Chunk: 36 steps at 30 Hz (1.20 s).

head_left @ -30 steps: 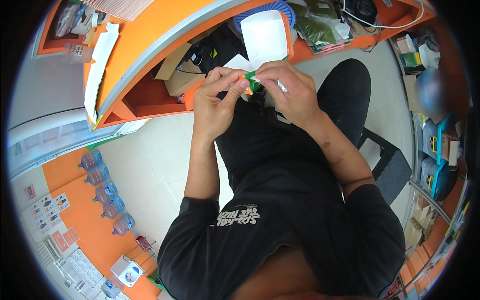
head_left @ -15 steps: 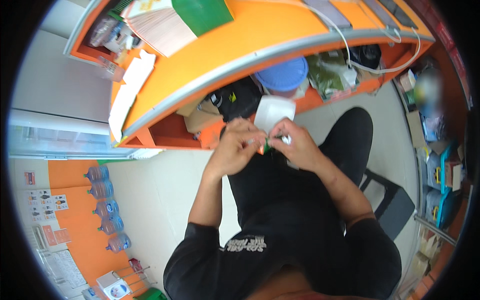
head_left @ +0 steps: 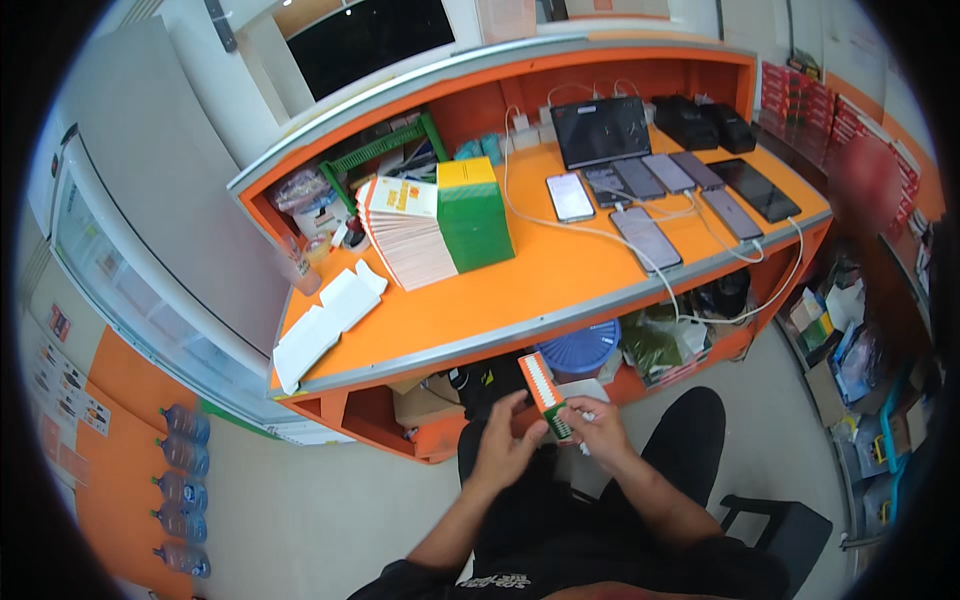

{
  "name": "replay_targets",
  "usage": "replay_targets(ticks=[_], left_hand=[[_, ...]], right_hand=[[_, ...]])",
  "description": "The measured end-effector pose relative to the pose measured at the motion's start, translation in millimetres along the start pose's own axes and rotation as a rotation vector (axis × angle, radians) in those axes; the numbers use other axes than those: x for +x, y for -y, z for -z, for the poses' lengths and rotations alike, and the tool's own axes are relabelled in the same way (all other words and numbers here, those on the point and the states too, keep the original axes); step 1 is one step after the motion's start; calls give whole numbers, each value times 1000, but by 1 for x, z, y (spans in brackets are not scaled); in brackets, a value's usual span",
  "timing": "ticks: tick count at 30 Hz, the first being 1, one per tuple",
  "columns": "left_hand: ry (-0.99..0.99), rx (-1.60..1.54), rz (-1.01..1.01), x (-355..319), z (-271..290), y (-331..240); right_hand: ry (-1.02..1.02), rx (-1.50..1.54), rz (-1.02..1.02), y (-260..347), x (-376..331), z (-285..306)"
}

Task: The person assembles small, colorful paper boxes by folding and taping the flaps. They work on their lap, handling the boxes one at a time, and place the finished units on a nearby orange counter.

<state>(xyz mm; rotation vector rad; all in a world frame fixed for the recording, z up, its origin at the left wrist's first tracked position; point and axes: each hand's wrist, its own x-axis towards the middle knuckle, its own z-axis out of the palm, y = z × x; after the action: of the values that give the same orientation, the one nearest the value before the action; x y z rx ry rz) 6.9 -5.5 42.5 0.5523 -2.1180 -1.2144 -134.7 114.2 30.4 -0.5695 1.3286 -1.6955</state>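
A green and yellow box (head_left: 474,212) is standing on the orange surface (head_left: 520,280), beside a fanned stack of cards (head_left: 408,232). Below the surface edge, over the person's lap, both hands are gripping a small orange, white and green carton (head_left: 546,396): the left hand (head_left: 503,452) is cupping its side, and the right hand (head_left: 597,432) is pinching its lower end.

The small carton (head_left: 547,394) looks like matt printed cardboard (orange, white, green), the counter (head_left: 520,285) smooth, faintly glossy laminate.
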Motion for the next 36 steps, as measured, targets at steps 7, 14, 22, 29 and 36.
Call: replay_targets(ticks=[7, 14, 22, 29, 36], left_hand=[[-176, -188, 230, -13, -38, 22], [-156, -427, 217, 22, -7, 1], [-156, -378, 68, 43, -3, -22], [-75, -462, 91, 65, 19, -35], [-260, -288, 130, 82, 30, -45]], right_hand=[[25, -523, 300, 21, 1, -12], [-200, -412, 355, 48, 19, 16], [-267, -503, 475, 53, 26, -5], [-280, -407, 565, 79, 37, -24], [-288, -420, 634, 93, 60, -50]])
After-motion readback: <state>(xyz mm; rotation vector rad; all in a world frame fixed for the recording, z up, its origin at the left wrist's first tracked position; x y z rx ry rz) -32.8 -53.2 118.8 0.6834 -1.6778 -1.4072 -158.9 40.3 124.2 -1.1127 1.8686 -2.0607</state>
